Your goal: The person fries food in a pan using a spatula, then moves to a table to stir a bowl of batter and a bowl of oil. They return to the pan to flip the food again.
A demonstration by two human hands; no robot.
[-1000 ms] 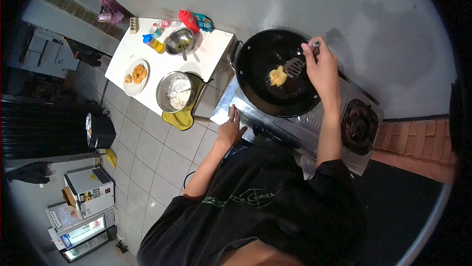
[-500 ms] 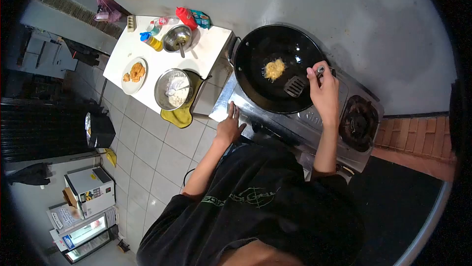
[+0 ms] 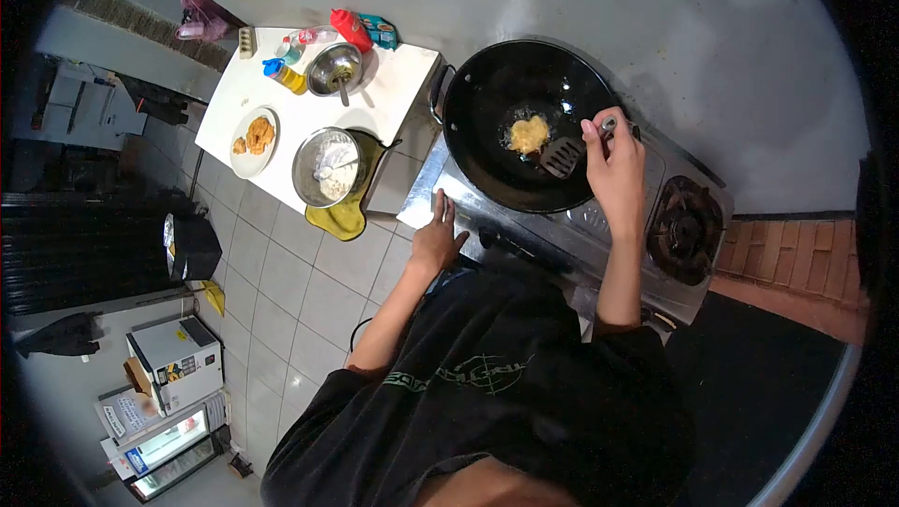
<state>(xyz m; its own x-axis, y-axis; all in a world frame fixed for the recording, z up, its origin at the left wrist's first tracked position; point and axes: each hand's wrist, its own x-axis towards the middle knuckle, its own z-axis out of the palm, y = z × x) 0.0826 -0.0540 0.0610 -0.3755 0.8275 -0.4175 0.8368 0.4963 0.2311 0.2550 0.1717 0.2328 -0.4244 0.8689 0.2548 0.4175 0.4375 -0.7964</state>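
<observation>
My right hand (image 3: 614,162) is closed round the handle of a slotted spatula (image 3: 561,158), over the right side of a black wok (image 3: 487,170). The spatula's head is low in the wok, close beside a pale golden piece of frying food (image 3: 529,134) with bubbles round it. My left hand (image 3: 438,236) rests on the steel edge of the stove (image 3: 433,191), its fingers stretched out and holding nothing.
A white table (image 3: 309,42) to the left bears a plate (image 3: 245,162) of fried pieces, a steel bowl (image 3: 302,166) of white mixture, a smaller bowl (image 3: 316,74) and bottles. An unused burner (image 3: 686,229) is right of the wok.
The spatula's head has come closer to the frying food and now almost meets its lower edge. My left hand has stayed on the stove edge.
</observation>
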